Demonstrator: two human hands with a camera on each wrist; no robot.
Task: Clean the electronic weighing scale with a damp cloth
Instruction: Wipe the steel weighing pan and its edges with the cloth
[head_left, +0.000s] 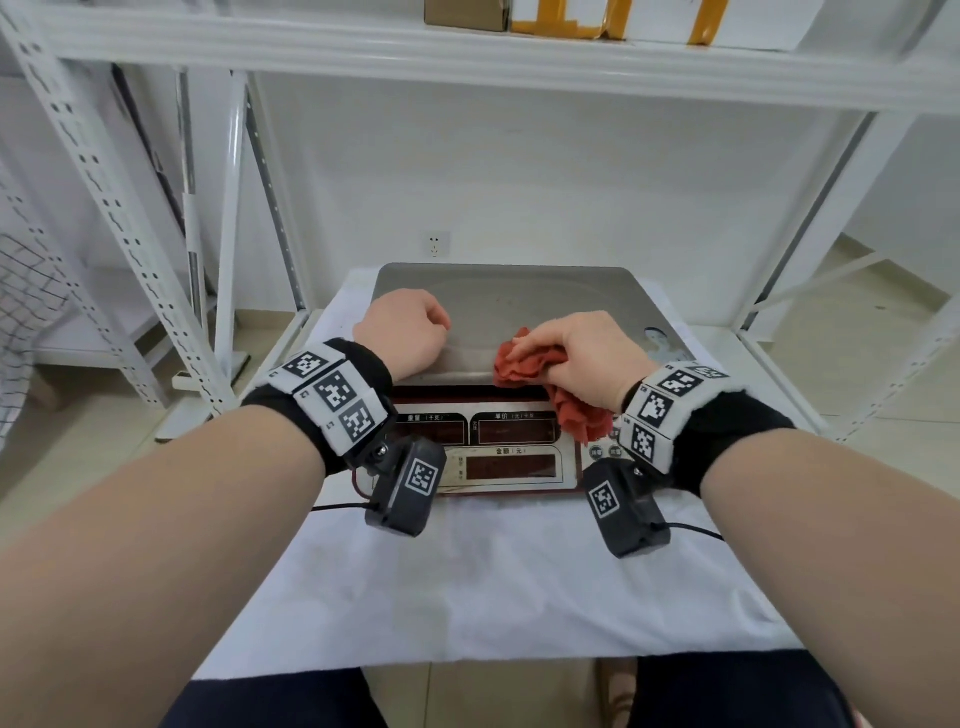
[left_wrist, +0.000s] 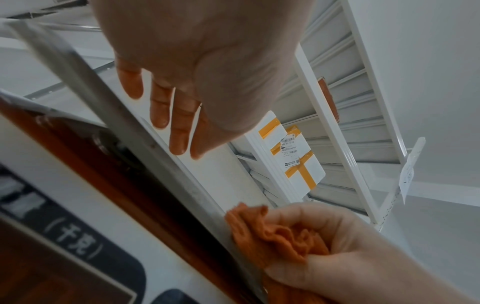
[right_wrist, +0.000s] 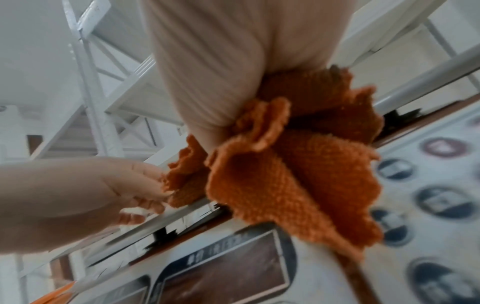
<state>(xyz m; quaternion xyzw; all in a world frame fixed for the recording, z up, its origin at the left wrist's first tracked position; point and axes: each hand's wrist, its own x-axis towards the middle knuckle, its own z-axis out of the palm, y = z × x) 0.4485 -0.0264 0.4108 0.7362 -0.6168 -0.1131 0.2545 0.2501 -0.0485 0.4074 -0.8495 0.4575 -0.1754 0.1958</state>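
The electronic scale has a steel pan (head_left: 509, 301) and a red front panel with dark displays (head_left: 493, 447). Stains mark the pan's middle. My right hand (head_left: 576, 358) grips a bunched orange-red cloth (head_left: 524, 364) at the pan's front edge, and part of the cloth hangs over the panel. The right wrist view shows the cloth (right_wrist: 298, 174) spilling from my palm above the round buttons (right_wrist: 439, 201). My left hand (head_left: 415, 327) rests on the pan's front left. In the left wrist view its fingers (left_wrist: 176, 123) are relaxed and hold nothing.
The scale stands on a table covered by a white sheet (head_left: 493, 582). White metal shelving (head_left: 130, 234) frames both sides, and taped boxes (head_left: 571, 18) sit on the shelf overhead. A wall socket (head_left: 435, 244) is behind the scale. Black cables (head_left: 337, 506) trail from the wrist cameras.
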